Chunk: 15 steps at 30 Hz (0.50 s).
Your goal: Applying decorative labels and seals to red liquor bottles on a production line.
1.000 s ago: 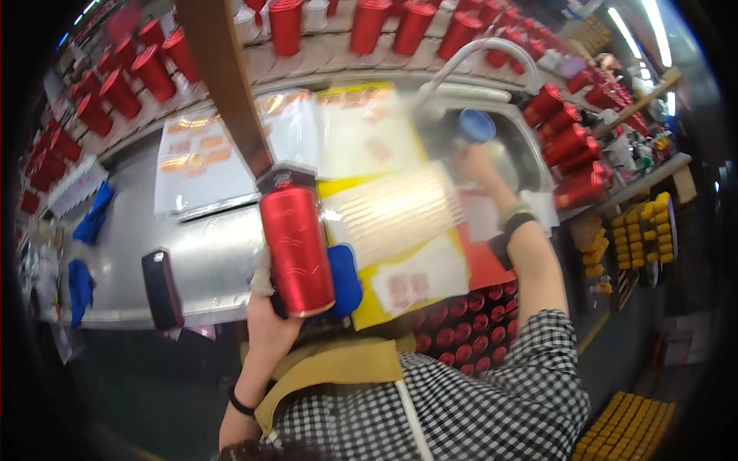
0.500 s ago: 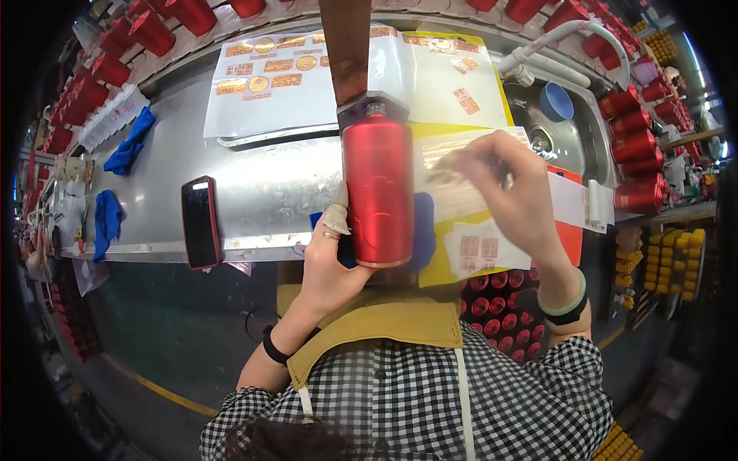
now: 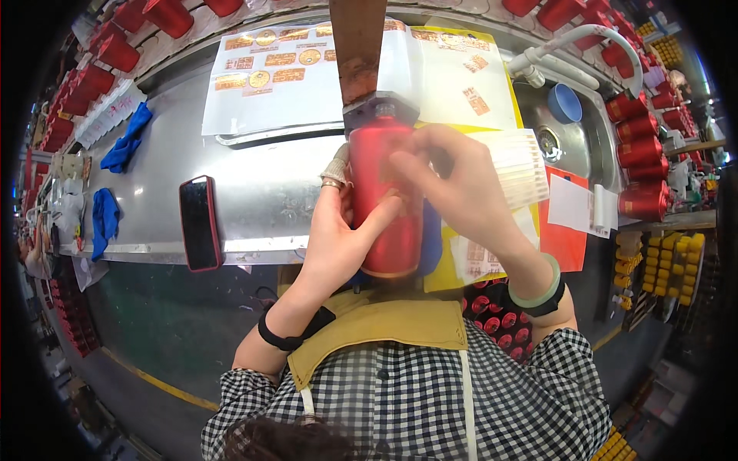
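Observation:
A glossy red metal bottle point(image 3: 388, 250) lies in front of me, its neck pointing away toward a brown upright bar. My left hand point(image 3: 338, 219) wraps its left side, with the thumb pressed on the front face; a finger wears a pale cover and a ring. Over the upper part of the bottle, my right hand point(image 3: 461, 180) has its thumb and fingers pinched close to the surface. A small brownish patch shows faintly at those fingertips, too blurred to name. Beside the right hand is a sheet of pale strips point(image 3: 519, 165), partly covered by that hand.
Sheets of gold-brown decals point(image 3: 269, 77) lie on the metal bench. A phone point(image 3: 200, 223) and blue cloths point(image 3: 127, 142) are to the left. At right are a sink with a blue bowl point(image 3: 565, 103), a red sheet point(image 3: 563, 242) and stacked red bottles point(image 3: 642, 201).
My right hand has moved left from the pale strips onto the bottle. My left thumb has come up from the bottle's base onto its front. The bottle has shifted slightly right and nearer.

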Motion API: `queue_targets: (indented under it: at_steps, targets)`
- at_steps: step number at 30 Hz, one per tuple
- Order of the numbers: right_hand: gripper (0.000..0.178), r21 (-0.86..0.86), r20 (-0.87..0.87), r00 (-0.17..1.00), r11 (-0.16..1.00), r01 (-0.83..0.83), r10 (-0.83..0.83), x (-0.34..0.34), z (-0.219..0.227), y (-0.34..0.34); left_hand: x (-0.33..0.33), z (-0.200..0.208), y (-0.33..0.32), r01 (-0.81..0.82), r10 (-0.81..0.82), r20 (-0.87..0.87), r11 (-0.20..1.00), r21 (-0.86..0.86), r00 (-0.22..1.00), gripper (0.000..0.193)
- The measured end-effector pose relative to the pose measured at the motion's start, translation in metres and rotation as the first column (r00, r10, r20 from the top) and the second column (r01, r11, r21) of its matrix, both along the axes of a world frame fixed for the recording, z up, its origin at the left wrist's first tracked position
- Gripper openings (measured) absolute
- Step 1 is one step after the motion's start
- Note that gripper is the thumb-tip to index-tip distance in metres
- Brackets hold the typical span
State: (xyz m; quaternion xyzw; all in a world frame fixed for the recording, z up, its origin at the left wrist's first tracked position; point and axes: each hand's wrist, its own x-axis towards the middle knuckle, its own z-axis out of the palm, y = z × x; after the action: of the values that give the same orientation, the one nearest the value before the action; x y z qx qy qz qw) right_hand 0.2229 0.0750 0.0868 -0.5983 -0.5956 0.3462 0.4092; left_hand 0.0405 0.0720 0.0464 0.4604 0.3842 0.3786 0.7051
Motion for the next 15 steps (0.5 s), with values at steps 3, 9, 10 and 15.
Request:
queue_targets:
  at_steps: [3, 9, 10, 15]
  targets:
    - [0.018, 0.011, -0.066, 0.997, 0.999, 0.037, -0.036, -0.001, -0.004, 0.004, 0.003, -0.001, 0.001, -0.021, 0.019, 0.068, 0.999, 0.028, 0.997, 0.073]
    - [0.016, -0.037, -0.101, 0.993, 0.998, 0.059, -0.063, -0.002, -0.009, 0.007, 0.002, -0.002, 0.001, -0.039, 0.039, 0.073, 0.999, 0.0, 0.997, 0.074]
    - [0.016, -0.041, -0.102, 0.993, 0.997, 0.06, -0.063, -0.002, -0.01, 0.007, 0.002, -0.003, 0.001, -0.038, 0.039, 0.072, 0.999, -0.004, 0.997, 0.074]
    - [0.016, -0.017, -0.119, 0.991, 0.998, 0.06, -0.062, -0.002, -0.013, 0.009, 0.002, -0.003, 0.001, -0.033, 0.032, 0.036, 0.999, 0.02, 0.999, 0.075]
